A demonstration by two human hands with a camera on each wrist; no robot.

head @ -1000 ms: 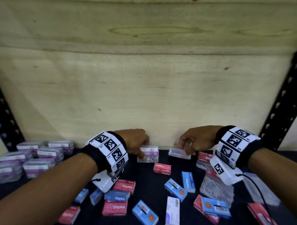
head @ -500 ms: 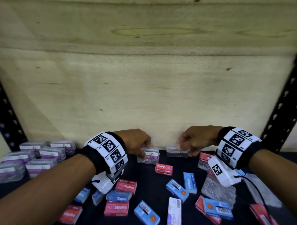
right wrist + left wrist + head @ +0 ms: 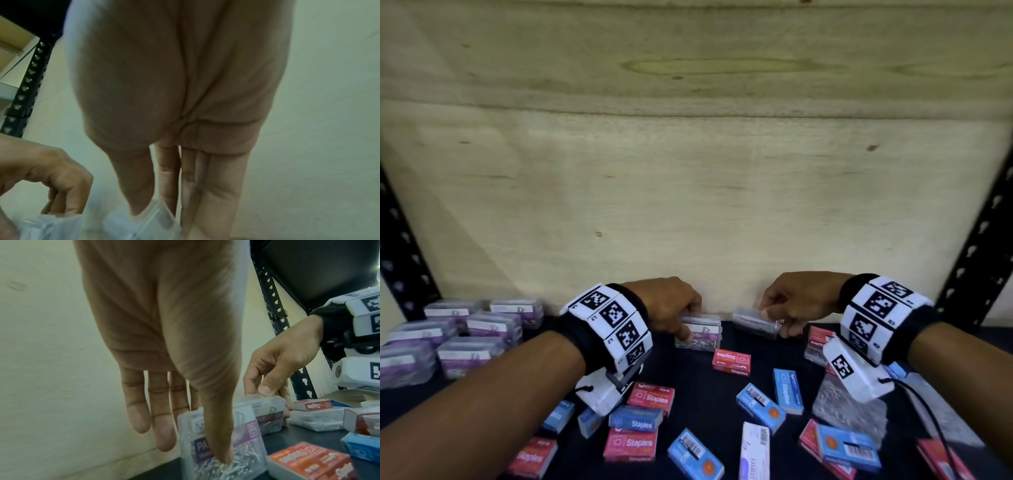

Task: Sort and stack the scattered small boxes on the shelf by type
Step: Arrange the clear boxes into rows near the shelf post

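Observation:
At the back wall my left hand (image 3: 685, 330) grips a clear paper-clip box with a purple label (image 3: 703, 334). The box stands on edge on the dark shelf, thumb on its front face (image 3: 223, 451) and fingers behind it. Just to the right, my right hand (image 3: 774, 320) pinches a second clear clip box (image 3: 753, 323) from above; the left wrist view shows that thumb on the box's top edge (image 3: 269, 412). In the blurred right wrist view the thumb and fingers straddle this box (image 3: 144, 225). Red staples boxes (image 3: 731, 361) and blue staples boxes (image 3: 787, 390) lie scattered in front.
Several clear purple-label boxes (image 3: 469, 337) sit grouped at the left of the shelf. Plastic bags of clips (image 3: 849, 411) lie at the right. A plywood back wall (image 3: 688, 188) closes the rear, and black perforated uprights (image 3: 976, 260) flank both sides.
Both hands stay at the back wall on their clear boxes. The right hand's box has shifted slightly left and tilted more on edge.

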